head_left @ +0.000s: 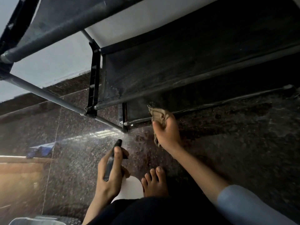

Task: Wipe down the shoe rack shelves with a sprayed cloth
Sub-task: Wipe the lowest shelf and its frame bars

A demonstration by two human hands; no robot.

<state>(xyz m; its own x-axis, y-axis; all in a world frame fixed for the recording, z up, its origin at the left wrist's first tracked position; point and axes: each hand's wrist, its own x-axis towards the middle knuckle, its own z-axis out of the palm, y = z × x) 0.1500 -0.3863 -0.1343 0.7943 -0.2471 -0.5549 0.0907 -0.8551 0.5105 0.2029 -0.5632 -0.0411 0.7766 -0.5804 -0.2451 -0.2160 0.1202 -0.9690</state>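
Observation:
The shoe rack (pixel 162 88) has dark fabric shelves on grey metal tubes with black plastic joints, seen from above. My right hand (pixel 167 132) grips a crumpled beige cloth (pixel 158 115) and holds it against the front edge of the lowest shelf (pixel 138 111), near its left corner. My left hand (pixel 112 174) grips a spray bottle (pixel 129 187) with a white body and a black head (pixel 116 148); its nozzle points toward the rack's lower left corner. Fine mist hangs in the air in front of the nozzle.
The floor (pixel 227 143) is dark speckled granite, with a light wall (pixel 48 65) behind the rack. My bare foot (pixel 154 181) stands just right of the bottle. A wooden surface (pixel 19 169) and a blue object (pixel 40 149) lie at the left.

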